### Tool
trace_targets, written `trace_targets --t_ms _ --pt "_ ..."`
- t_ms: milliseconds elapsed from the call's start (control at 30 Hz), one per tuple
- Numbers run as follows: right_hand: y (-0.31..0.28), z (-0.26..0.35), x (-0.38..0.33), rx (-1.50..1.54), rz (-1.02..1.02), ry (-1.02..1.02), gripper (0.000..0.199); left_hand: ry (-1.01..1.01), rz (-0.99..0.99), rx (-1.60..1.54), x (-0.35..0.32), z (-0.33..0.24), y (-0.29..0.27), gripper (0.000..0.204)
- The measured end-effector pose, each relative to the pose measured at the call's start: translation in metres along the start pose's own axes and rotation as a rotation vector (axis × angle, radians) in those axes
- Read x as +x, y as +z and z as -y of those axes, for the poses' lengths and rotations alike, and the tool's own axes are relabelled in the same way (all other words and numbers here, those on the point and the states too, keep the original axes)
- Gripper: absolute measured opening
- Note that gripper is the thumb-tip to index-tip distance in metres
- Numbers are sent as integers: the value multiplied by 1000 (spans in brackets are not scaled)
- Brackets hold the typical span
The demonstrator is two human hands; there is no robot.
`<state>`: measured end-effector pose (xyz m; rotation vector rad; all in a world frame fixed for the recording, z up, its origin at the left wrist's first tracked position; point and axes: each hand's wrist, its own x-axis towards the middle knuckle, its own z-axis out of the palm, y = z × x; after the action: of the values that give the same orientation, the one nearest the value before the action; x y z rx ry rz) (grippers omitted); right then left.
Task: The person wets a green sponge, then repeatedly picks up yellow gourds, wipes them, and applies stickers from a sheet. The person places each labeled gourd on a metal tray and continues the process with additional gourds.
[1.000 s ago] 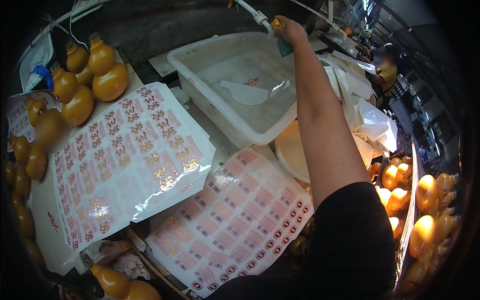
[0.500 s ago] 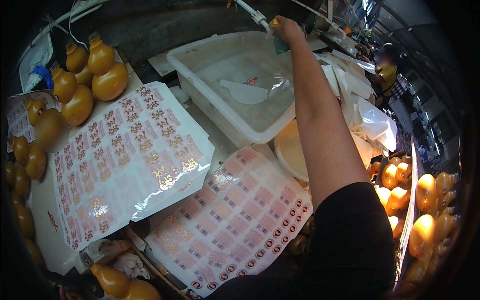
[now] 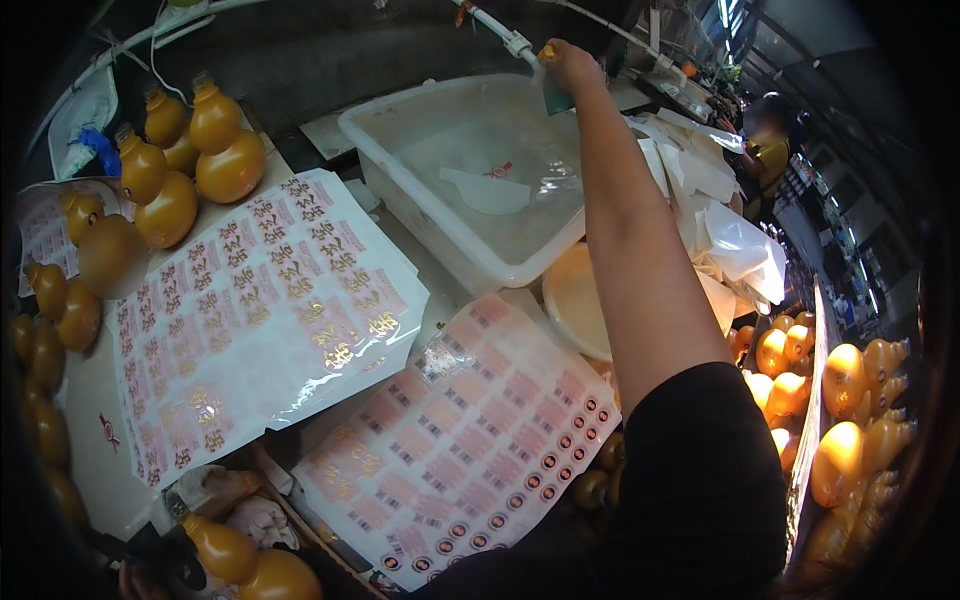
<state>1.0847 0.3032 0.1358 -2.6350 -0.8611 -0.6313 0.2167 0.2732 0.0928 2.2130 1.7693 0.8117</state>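
My right arm reaches up and across the white plastic tub (image 3: 470,262) to its far right corner. There my right hand (image 3: 576,70) is closed around what looks like a spray bottle (image 3: 557,98), green below with a yellow head, beside a white pipe (image 3: 515,42). Shallow water lies in the tub, with a pale cut-out sheet (image 3: 487,193) and a small red mark in it. At the dim lower left edge, a bit of what may be my left hand (image 3: 135,580) shows near a gourd-shaped yellow-brown bottle (image 3: 255,565); its fingers are too dark to read.
A sheet of gold-lettered stickers (image 3: 250,370) lies left of the tub, and a second sticker sheet (image 3: 470,450) in front. Several gourd bottles (image 3: 230,160) stand at left; more (image 3: 840,465) fill the right. White crumpled sheets (image 3: 735,240) lie behind my arm. A person (image 3: 770,160) works farther back.
The view has shifted slightly, so the left bottles and sheets sit a little farther right. My right hand stays by the pipe, still closed on the bottle.
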Motion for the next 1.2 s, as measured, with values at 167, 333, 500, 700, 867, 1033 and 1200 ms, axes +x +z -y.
trace_targets --t_ms 167,333,500,700,867,1033,1200 --pt "-10 2 0 -32 29 15 43 551 -34 384 -1 39 0 21" --pt "1 -4 -1 48 -3 -32 51 497 -63 322 -3 36 1 24" --pt "4 -10 -15 136 -24 4 59 38 30 122 -9 32 -2 33" --pt "-5 -56 -33 163 -64 18 46 -88 -168 -315 -22 13 24 26" --pt "-53 -66 -110 94 226 92 45 -39 -100 -458 -29 4 26 23" --pt "-94 -69 -211 -112 426 100 48 23 38 -655 -48 6 23 28" --pt "-131 -102 -290 -170 839 634 58 15 101 -760 -64 8 15 21"
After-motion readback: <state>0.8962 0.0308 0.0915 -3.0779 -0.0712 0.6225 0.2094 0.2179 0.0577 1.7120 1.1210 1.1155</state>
